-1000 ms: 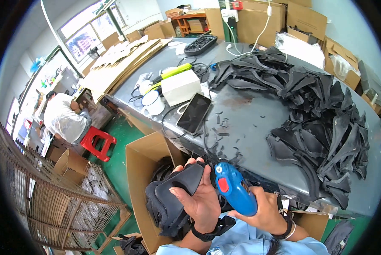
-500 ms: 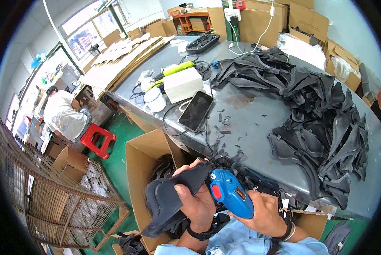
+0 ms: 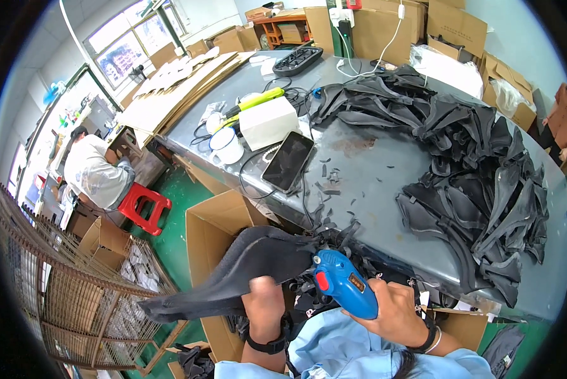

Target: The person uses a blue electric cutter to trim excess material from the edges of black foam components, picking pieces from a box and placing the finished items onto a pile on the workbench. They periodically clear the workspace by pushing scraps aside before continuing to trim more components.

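Note:
My left hand point(image 3: 265, 308), smeared by motion, grips the lower edge of a long, curved black foam piece point(image 3: 245, 262). Leftward, the piece stretches out over an open carton; its right end lies by the head of a blue handheld power tool point(image 3: 345, 284). That tool has a red button and a small dark panel, and its tip is hidden among black scraps. My right hand point(image 3: 394, 312) is wrapped around its handle. Black offcuts point(image 3: 337, 237) lie heaped at the table's edge just beyond the tool. Whether the tool touches the piece, I cannot tell.
A large heap of black foam pieces point(image 3: 479, 189) covers the right of the grey table point(image 3: 365, 183). A phone point(image 3: 288, 161), white mug point(image 3: 226, 146) and white box point(image 3: 269, 123) stand left. Below is an open carton point(image 3: 211, 221); a person sits on a red stool point(image 3: 145, 208).
My left hand has moved down and left. The black foam piece, folded up in it before, now stretches out to the left. My right hand and the blue tool have barely moved.

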